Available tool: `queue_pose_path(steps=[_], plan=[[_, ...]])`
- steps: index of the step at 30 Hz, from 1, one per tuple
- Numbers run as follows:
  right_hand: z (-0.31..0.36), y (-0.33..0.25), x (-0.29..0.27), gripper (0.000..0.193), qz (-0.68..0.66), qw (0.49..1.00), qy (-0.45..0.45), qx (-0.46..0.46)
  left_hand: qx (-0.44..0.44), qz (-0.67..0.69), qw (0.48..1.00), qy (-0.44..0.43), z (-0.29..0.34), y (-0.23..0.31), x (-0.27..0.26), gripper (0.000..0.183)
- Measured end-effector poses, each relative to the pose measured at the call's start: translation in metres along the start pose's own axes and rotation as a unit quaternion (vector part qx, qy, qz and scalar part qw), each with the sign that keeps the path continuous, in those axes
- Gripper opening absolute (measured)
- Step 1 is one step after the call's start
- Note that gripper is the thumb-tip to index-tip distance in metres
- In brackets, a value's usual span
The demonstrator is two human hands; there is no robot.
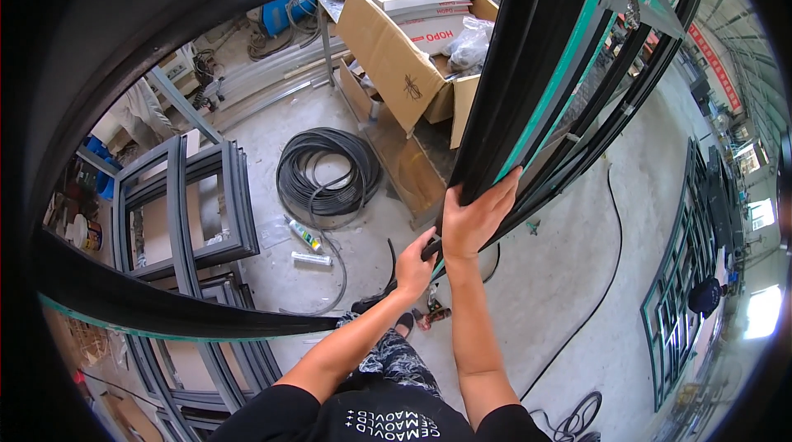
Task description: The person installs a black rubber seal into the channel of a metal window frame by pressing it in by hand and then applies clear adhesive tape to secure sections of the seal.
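A large dark window frame (518,79) with green tape along its edge stands in front of me and curves around much of the view. My right hand (477,215) is closed around its upright, thumb on one face and fingers over the taped edge. Just below and to the left, my left hand (414,267) pinches a short dark piece, which looks like black rubber strip (430,250), against the lower part of the upright. The fingertips partly hide it, and I cannot tell how far it runs into the frame.
At left, several grey frames (177,211) are stacked. A coil of black rubber strip (328,171), a sealant tube (304,234) and a white tube (312,259) lie on the floor. An open cardboard box (388,54) sits beyond. More frames (678,277) lie at right, near a person (705,297).
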State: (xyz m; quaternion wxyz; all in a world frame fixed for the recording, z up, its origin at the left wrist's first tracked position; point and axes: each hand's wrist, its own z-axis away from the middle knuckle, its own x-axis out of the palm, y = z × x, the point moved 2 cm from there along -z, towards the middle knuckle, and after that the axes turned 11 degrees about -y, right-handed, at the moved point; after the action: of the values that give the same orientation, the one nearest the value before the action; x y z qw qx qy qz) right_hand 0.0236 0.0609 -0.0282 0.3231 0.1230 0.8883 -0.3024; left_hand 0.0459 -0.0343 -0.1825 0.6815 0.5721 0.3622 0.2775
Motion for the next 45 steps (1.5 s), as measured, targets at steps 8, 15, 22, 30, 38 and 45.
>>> queue_pose_path(steps=[8, 15, 22, 30, 38, 45], plan=[[0.014, 0.008, 0.013, 0.093, 0.003, 0.999, -0.008, 0.048, 0.0, 0.01, 0.998, 0.055, 0.038, 0.001, -0.039, 0.038], [0.031, 0.015, 0.011, 0.096, -0.005, 0.999, -0.027, 0.047, -0.005, 0.031, 0.997, 0.072, 0.066, 0.0, -0.08, 0.033], [0.039, 0.027, 0.025, 0.097, -0.004, 0.997, -0.022, 0.07, -0.043, 0.052, 0.993, 0.096, 0.081, 0.001, -0.104, 0.028], [0.05, 0.031, 0.032, 0.098, 0.002, 0.994, -0.033, 0.1, -0.047, 0.075, 0.992, 0.091, 0.081, 0.01, -0.103, 0.025], [0.066, 0.046, 0.03, 0.101, -0.002, 0.992, -0.087, 0.087, -0.097, 0.138, 0.981, 0.093, 0.087, 0.022, -0.117, 0.026], [0.064, 0.064, 0.01, 0.102, -0.101, 0.969, -0.209, 0.085, -0.079, 0.439, 0.893, -0.066, 0.099, 0.078, -0.122, 0.036]])
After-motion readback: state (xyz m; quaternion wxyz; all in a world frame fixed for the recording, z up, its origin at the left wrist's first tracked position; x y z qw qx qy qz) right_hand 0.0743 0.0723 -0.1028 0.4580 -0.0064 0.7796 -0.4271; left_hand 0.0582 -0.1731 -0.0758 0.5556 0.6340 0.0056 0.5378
